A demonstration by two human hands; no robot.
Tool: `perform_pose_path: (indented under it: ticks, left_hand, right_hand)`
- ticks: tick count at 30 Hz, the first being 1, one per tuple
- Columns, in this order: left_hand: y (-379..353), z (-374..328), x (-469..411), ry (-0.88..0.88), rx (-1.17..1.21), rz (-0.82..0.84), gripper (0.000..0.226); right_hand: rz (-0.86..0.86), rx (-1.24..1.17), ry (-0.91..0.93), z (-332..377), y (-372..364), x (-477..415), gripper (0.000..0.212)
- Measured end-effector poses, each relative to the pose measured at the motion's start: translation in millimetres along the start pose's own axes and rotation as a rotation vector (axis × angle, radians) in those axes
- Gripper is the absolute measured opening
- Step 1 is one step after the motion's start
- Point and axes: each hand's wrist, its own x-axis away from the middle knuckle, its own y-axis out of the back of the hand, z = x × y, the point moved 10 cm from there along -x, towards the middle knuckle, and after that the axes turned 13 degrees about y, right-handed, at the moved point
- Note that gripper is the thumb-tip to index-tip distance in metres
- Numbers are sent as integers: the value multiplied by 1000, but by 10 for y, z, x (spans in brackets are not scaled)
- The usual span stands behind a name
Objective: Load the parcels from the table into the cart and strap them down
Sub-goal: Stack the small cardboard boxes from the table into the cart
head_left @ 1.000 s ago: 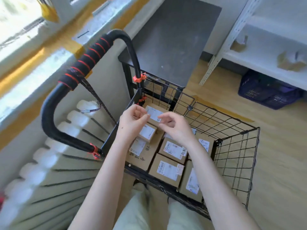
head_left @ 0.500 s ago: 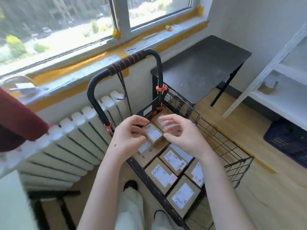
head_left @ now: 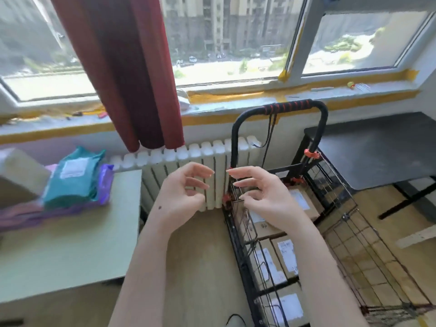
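Observation:
The black wire cart point(head_left: 349, 223) stands at the right, its looped handle point(head_left: 290, 107) wrapped in red and black. Several brown cardboard parcels point(head_left: 286, 256) with white labels lie inside it. On the pale green table point(head_left: 70, 251) at the left lies a pile of soft parcels: a teal bag point(head_left: 73, 178) on top of purple ones point(head_left: 103, 185). A brown box point(head_left: 18, 175) stands at the table's far left. My left hand point(head_left: 184, 192) hovers empty with loosely curled fingers left of the cart. My right hand point(head_left: 262, 194) hovers empty over the cart's near corner.
A white radiator point(head_left: 188, 166) runs under the window behind my hands. A dark red curtain point(head_left: 127, 74) hangs above the table's corner. A black table point(head_left: 377, 147) stands behind the cart at the right. Wooden floor point(head_left: 195, 256) lies between table and cart.
My view has swung up and left, bringing the table with soft parcels into sight. Both hands have let go of the small box in the cart and lifted away empty.

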Motion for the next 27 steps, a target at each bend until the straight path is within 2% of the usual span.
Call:
perform_pose_path:
  ticks: [6, 14, 27]
  left_hand:
    - [832, 323, 629, 20, 1, -152, 47]
    - [1981, 1105, 1834, 115, 86, -334, 26]
    - [3298, 2285, 3599, 273, 306, -637, 10]
  right_hand:
    - [129, -2, 106, 623, -874, -22, 55]
    - [253, -81, 168, 1427, -2269, 404, 46]
    - [558, -95, 321, 2492, -4313, 1028, 32]
